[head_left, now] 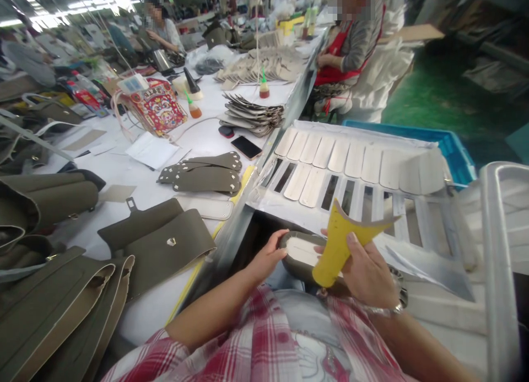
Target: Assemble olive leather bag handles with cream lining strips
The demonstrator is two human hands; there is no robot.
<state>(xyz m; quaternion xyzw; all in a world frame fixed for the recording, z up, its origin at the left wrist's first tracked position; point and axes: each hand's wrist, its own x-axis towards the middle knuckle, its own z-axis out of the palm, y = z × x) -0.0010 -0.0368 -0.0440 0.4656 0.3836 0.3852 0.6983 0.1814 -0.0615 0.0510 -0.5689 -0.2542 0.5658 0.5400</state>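
Note:
My left hand pinches the left end of an oval olive leather piece with a cream inner face, held just above my lap. My right hand supports the same piece from the right and grips a yellow curved scraper-like tool between thumb and fingers. The tool's pale pointed blade sticks up and to the right. Just beyond my hands stands a white slatted rack carrying a row of cream oval pieces.
The long white worktable on my left holds olive bag flaps, stacked olive ovals, a phone, glue bottles and a patterned bag. A blue crate sits behind the rack. Other people work at the far end.

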